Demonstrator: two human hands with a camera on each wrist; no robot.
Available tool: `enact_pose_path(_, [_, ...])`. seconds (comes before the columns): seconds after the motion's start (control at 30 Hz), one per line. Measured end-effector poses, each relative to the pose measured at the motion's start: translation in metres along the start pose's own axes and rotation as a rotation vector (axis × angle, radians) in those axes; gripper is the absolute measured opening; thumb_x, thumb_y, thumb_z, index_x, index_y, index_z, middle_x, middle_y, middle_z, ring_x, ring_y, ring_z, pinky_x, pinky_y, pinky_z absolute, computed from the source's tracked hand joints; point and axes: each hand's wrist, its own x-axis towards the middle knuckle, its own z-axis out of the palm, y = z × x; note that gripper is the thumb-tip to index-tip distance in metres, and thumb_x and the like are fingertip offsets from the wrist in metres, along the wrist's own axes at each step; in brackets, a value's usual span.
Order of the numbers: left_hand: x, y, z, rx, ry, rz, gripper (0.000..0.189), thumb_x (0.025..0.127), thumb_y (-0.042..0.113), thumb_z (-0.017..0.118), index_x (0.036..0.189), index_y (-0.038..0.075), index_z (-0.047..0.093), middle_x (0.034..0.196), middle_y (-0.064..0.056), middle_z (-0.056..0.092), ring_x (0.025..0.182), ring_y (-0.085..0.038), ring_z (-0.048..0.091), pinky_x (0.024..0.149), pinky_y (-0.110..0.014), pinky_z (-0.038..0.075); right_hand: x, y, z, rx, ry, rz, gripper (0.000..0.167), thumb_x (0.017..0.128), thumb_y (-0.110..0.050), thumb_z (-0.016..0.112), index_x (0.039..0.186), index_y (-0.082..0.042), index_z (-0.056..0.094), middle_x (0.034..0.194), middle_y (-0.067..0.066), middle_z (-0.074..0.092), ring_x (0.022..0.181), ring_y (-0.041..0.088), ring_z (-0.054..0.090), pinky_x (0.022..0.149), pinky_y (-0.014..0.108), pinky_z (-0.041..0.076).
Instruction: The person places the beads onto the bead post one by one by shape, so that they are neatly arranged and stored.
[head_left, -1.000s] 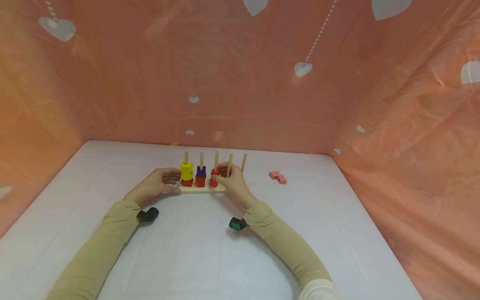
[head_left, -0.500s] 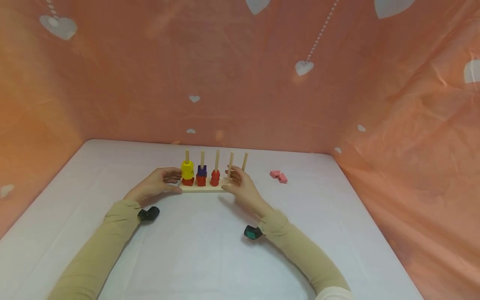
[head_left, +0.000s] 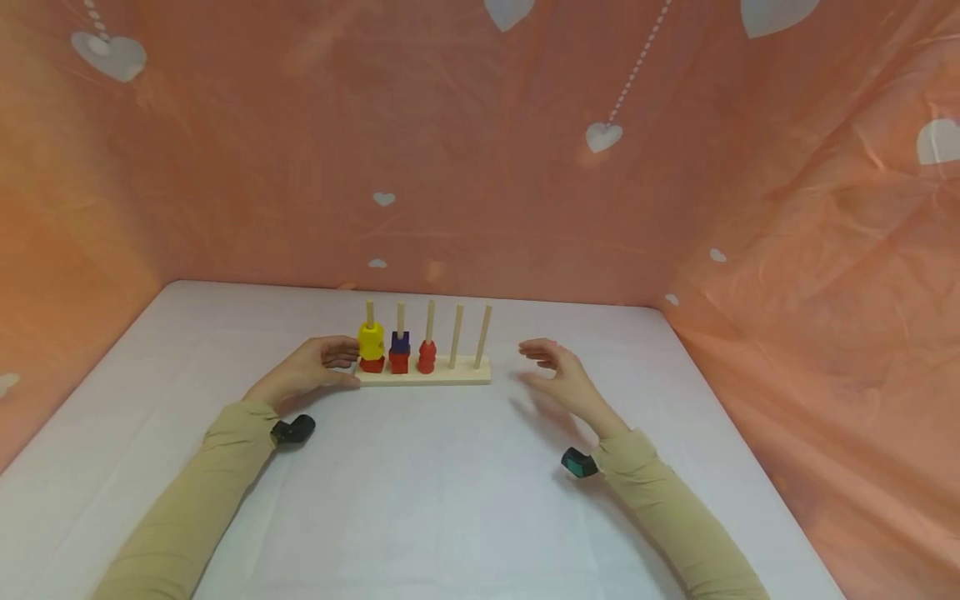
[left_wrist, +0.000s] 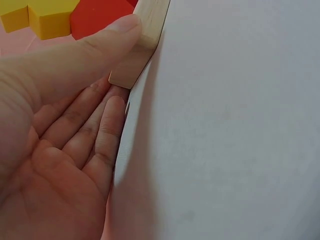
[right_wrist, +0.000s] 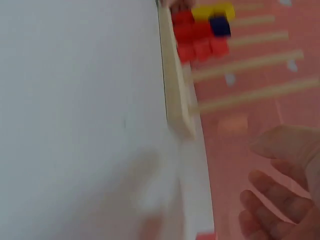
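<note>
A wooden peg stand [head_left: 423,379] with upright pegs stands on the white table. Yellow pieces [head_left: 371,342] sit above a red piece [head_left: 372,365] on the leftmost peg. A dark blue block [head_left: 401,343] rests on a red block [head_left: 399,363] on the second, and red rounded pieces [head_left: 427,358] are on the third. The two right pegs are bare. My left hand [head_left: 315,367] holds the stand's left end, thumb [left_wrist: 120,30] against its edge. To the stand's right, my right hand [head_left: 562,379] hovers with loosely bent fingers, holding nothing.
A pink piece [right_wrist: 206,236] shows at the bottom edge of the right wrist view; in the head view the right hand mostly covers that spot. An orange cloth [head_left: 480,167] with white hearts hangs behind and beside the white table [head_left: 420,500].
My right hand has let go of the red pieces on the third peg and moved right, past the stand, to where the pink pieces lay. The left hand has stayed at the stand.
</note>
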Motion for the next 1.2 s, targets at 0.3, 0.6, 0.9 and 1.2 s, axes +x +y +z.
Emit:
enact_pose_path(0.3, [-0.001, -0.001, 0.0, -0.021, 0.002, -0.01, 0.072, 0.081, 0.013, 0.077, 0.138, -0.008, 0.039, 0.136, -0.026, 0.047, 0.122, -0.039, 0.047, 0.106, -0.048, 0.036, -0.008, 0.04, -0.032, -0.165, 0.14, 0.138, 0.042, 0.082, 0.002, 0.07, 0.122, 0.005, 0.058, 0.12, 0.019, 0.061, 0.114, 0.035, 0.053, 0.097, 0.05, 0.043])
enact_pose_path(0.6, [-0.001, 0.0, 0.001, -0.03, 0.004, -0.022, 0.073, 0.081, 0.014, 0.078, 0.139, -0.007, 0.039, 0.136, -0.026, 0.047, 0.123, -0.039, 0.047, 0.106, -0.049, 0.035, -0.007, 0.058, -0.034, -0.063, 0.149, 0.273, 0.042, 0.084, -0.001, 0.071, 0.124, 0.001, 0.058, 0.119, 0.015, 0.061, 0.115, 0.029, 0.052, 0.098, 0.044, 0.045])
enact_pose_path(0.9, [0.0, -0.002, 0.001, -0.035, 0.011, -0.055, 0.075, 0.08, 0.016, 0.079, 0.14, -0.004, 0.039, 0.137, -0.023, 0.047, 0.123, -0.037, 0.047, 0.106, -0.048, 0.035, 0.003, 0.063, -0.039, -0.13, 0.147, 0.254, 0.039, 0.08, 0.002, 0.074, 0.117, 0.004, 0.061, 0.109, 0.018, 0.064, 0.102, 0.031, 0.06, 0.088, 0.04, 0.053])
enact_pose_path(1.2, [0.0, -0.002, 0.001, -0.024, 0.011, -0.058, 0.074, 0.079, 0.017, 0.079, 0.139, -0.004, 0.041, 0.136, -0.023, 0.048, 0.123, -0.037, 0.047, 0.106, -0.048, 0.036, 0.003, 0.065, -0.045, -0.179, 0.113, 0.272, 0.038, 0.08, 0.007, 0.071, 0.116, 0.005, 0.06, 0.105, 0.019, 0.064, 0.099, 0.031, 0.06, 0.085, 0.042, 0.053])
